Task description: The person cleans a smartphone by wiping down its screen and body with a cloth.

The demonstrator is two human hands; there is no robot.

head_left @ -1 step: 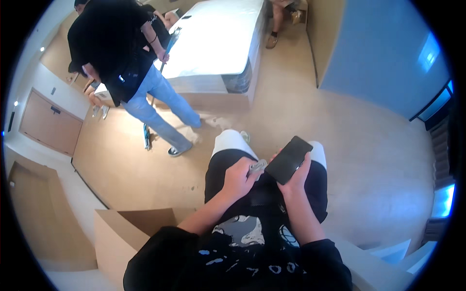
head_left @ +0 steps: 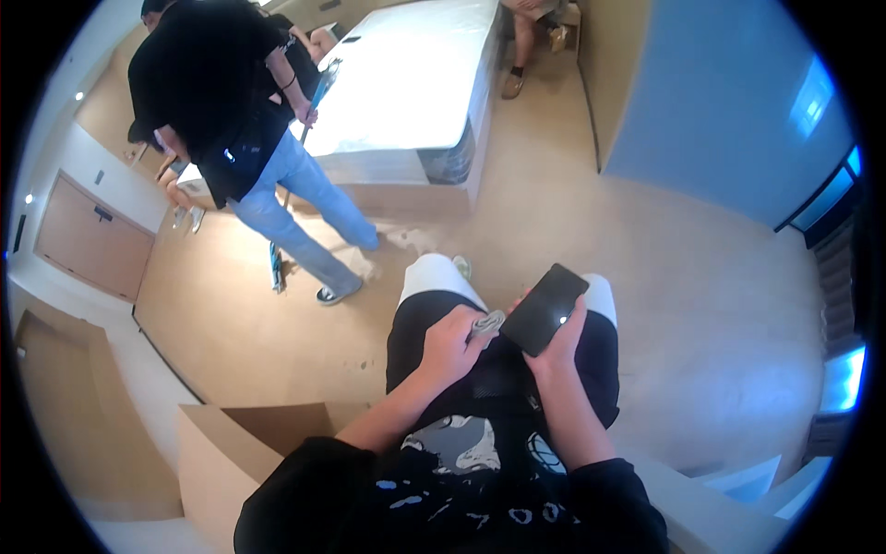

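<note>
Over my lap, my right hand [head_left: 563, 343] holds a smartphone [head_left: 545, 309] tilted, its dark face turned up with a small bright glint on it. Close beside it, my left hand [head_left: 449, 351] is closed on a small grey folded cloth [head_left: 488, 324], whose rolled end sticks out between thumb and fingers near the phone's edge. The fingers under the phone are mostly hidden. Both forearms come in from black short sleeves and rest near my black and white shorts [head_left: 434, 286].
A person [head_left: 212, 102] in a black top stands ahead on the left, gripping a long pole [head_left: 320, 95]. Behind is a bed with a white mattress [head_left: 406, 74]. Other people sit at the back. A wooden panelled box [head_left: 217, 462] stands by my left elbow; curtains [head_left: 835, 295] hang right.
The view has shifted very slightly, and a glint has appeared on the phone's face. Both hands keep the same hold.
</note>
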